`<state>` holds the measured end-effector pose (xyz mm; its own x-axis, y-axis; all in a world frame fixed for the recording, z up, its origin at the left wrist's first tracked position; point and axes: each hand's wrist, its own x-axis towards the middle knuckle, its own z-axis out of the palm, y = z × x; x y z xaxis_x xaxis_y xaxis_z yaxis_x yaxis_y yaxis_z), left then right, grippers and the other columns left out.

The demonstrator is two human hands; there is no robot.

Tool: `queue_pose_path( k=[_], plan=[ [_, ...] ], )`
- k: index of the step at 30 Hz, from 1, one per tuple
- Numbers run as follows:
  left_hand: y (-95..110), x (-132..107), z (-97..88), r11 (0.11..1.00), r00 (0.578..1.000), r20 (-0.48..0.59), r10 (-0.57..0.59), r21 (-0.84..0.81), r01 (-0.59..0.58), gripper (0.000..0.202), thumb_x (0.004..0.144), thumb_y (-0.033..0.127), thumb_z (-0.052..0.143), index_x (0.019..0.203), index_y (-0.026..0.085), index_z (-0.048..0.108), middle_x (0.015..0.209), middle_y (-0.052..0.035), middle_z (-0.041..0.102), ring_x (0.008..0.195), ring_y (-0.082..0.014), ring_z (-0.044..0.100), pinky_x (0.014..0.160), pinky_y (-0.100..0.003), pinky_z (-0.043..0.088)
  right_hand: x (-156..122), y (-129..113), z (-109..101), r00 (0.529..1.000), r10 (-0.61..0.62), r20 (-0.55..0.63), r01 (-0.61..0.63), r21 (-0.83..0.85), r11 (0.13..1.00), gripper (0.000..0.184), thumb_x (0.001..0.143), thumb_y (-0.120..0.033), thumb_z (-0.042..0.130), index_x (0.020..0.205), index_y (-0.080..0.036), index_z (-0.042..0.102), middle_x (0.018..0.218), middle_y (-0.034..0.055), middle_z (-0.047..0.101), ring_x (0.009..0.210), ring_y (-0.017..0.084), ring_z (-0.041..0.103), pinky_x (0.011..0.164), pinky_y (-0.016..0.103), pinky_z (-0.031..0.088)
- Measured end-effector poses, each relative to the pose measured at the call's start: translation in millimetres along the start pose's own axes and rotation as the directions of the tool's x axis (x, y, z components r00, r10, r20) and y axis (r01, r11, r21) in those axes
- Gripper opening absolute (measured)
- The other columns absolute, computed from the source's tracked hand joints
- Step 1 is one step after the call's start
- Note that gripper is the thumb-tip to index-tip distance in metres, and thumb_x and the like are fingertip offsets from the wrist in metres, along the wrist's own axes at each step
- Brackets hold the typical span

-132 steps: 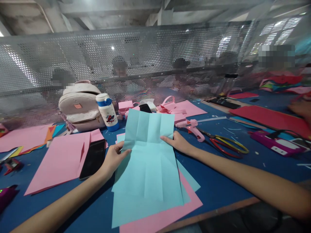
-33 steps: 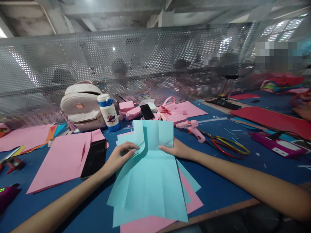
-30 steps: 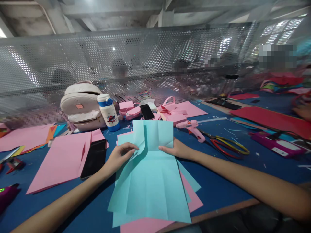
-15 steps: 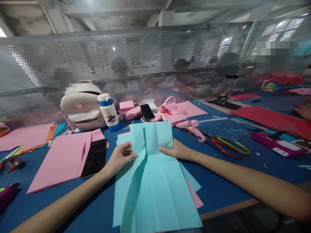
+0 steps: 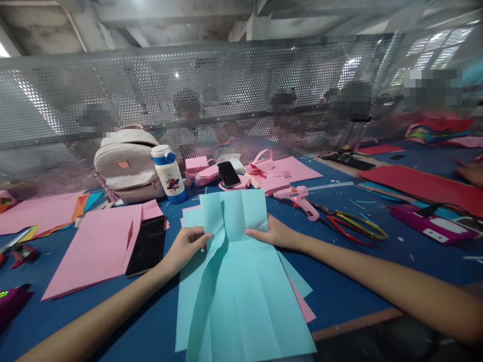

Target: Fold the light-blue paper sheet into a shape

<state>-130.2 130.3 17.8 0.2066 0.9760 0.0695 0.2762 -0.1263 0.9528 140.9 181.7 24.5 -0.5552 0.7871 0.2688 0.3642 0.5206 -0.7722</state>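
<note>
A creased light-blue paper sheet (image 5: 241, 286) lies in front of me on the blue table (image 5: 339, 281), on top of more blue and pink sheets (image 5: 304, 309). My left hand (image 5: 184, 246) pinches the sheet's left edge, where a lengthwise fold bulges up. My right hand (image 5: 273, 234) grips its right edge, thumb on top. Both hands hold the far half of the sheet slightly raised.
A black phone (image 5: 146, 246) rests on pink paper (image 5: 94, 251) to the left. Behind stand a white backpack (image 5: 124, 166), a water bottle (image 5: 168, 173) and a second phone (image 5: 228, 174). A pink glue gun (image 5: 298, 197) and scissors (image 5: 356, 226) lie to the right. A perforated metal screen (image 5: 226, 95) closes the back.
The flat sheet held up earlier now carries a lengthwise pleat near its left side. It has slid toward me, covering most of the pink sheet below. My left hand shifted slightly along the edge.
</note>
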Motion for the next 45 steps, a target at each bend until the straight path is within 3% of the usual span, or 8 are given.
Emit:
queue_pose_path(
  k=[8,14,19,24,28,34,38,45],
  plan=[
    [1.7,-4.3,-1.9,1.0,0.998,-0.057,0.005,0.016,-0.004,0.052,0.082,0.06,0.06,0.051,0.017,0.058,0.048,0.0013,0.05,0.046,-0.0108,0.042,0.047,-0.021,0.032,6.2,9.7,-0.6,0.993,0.115,0.004,-0.115,0.056,0.992,0.045,0.082,-0.061,0.061,0.079,-0.016,0.065,0.079,0.0043,0.07,0.076,0.024,0.067,0.067,0.032,0.055],
    [-11.3,-0.6,-7.4,0.999,0.984,-0.179,0.016,-0.043,-0.024,0.051,0.082,0.058,0.062,0.052,0.017,0.055,0.052,0.0002,0.054,0.052,-0.0118,0.047,0.052,-0.022,0.037,13.3,16.2,-0.3,0.982,-0.006,-0.189,0.046,0.212,0.976,0.049,0.09,-0.042,0.056,0.132,-0.021,0.042,0.119,0.0105,0.06,0.096,0.02,0.064,0.08,0.034,0.054],
    [-17.0,1.1,-12.3,0.993,0.969,-0.247,-0.002,-0.114,-0.027,0.051,0.087,0.055,0.059,0.053,0.017,0.057,0.053,-0.0004,0.056,0.051,-0.0113,0.047,0.054,-0.023,0.038,10.8,-0.3,-10.3,0.919,-0.208,-0.336,0.191,-0.083,0.978,0.034,0.096,-0.04,0.049,0.125,-0.025,0.054,0.132,0.0108,0.052,0.125,0.026,0.049,0.103,0.043,0.043],
    [-14.4,-1.3,-10.4,0.984,0.961,-0.275,-0.025,-0.178,-0.026,0.045,0.083,0.054,0.064,0.06,0.015,0.066,0.062,-0.0052,0.067,0.061,-0.0158,0.061,0.061,-0.025,0.046,11.8,-42.7,-16.2,0.986,-0.16,0.046,0.161,-0.021,0.987,0.049,0.101,-0.053,0.032,0.105,-0.021,0.069,0.11,0.0081,0.068,0.108,0.025,0.059,0.101,0.04,0.042],
    [-13.0,-2.5,-7.7,0.97,0.955,-0.291,-0.061,-0.243,-0.011,0.044,0.077,0.057,0.07,0.066,0.014,0.069,0.072,-0.0088,0.074,0.07,-0.0209,0.07,0.066,-0.027,0.052,17.9,-70.9,-4.0,0.952,-0.059,0.302,0.119,-0.185,0.975,0.048,0.09,-0.061,0.052,0.109,-0.019,0.067,0.112,0.0075,0.066,0.105,0.026,0.059,0.091,0.036,0.044],
    [-11.9,-3.5,-7.8,0.95,0.95,-0.296,-0.096,-0.314,-0.002,0.048,0.069,0.06,0.074,0.069,0.013,0.07,0.076,-0.0109,0.076,0.07,-0.0239,0.073,0.072,-0.033,0.058,38.9,-77.0,24.1,0.931,0.009,0.364,0.211,-0.56,0.801,0.026,0.076,-0.035,0.074,0.091,-0.017,0.062,0.09,0.0043,0.062,0.086,0.021,0.056,0.06,0.026,0.033],
    [-11.3,-3.5,-10.3,0.946,0.946,-0.307,-0.108,-0.323,0.003,0.045,0.067,0.057,0.077,0.07,0.012,0.071,0.075,-0.0104,0.076,0.069,-0.0238,0.073,0.071,-0.034,0.059,62.2,-73.8,23.9,0.906,-0.04,0.421,0.247,-0.449,0.859,0.007,0.081,-0.022,0.062,0.079,-0.017,0.058,0.076,-0.0012,0.055,0.07,0.014,0.05,0.058,0.024,0.028],
    [-9.1,-2.2,-11.1,0.95,0.929,-0.351,-0.118,-0.314,0.002,0.039,0.067,0.05,0.079,0.072,0.012,0.072,0.073,-0.0085,0.076,0.059,-0.0199,0.07,0.061,-0.029,0.057,79.3,-70.0,11.3,0.809,-0.147,0.569,0.294,-0.177,0.939,0.013,0.08,-0.011,0.049,0.075,-0.014,0.061,0.072,-0.0035,0.045,0.065,0.01,0.044,0.061,0.022,0.033]
  ],
)
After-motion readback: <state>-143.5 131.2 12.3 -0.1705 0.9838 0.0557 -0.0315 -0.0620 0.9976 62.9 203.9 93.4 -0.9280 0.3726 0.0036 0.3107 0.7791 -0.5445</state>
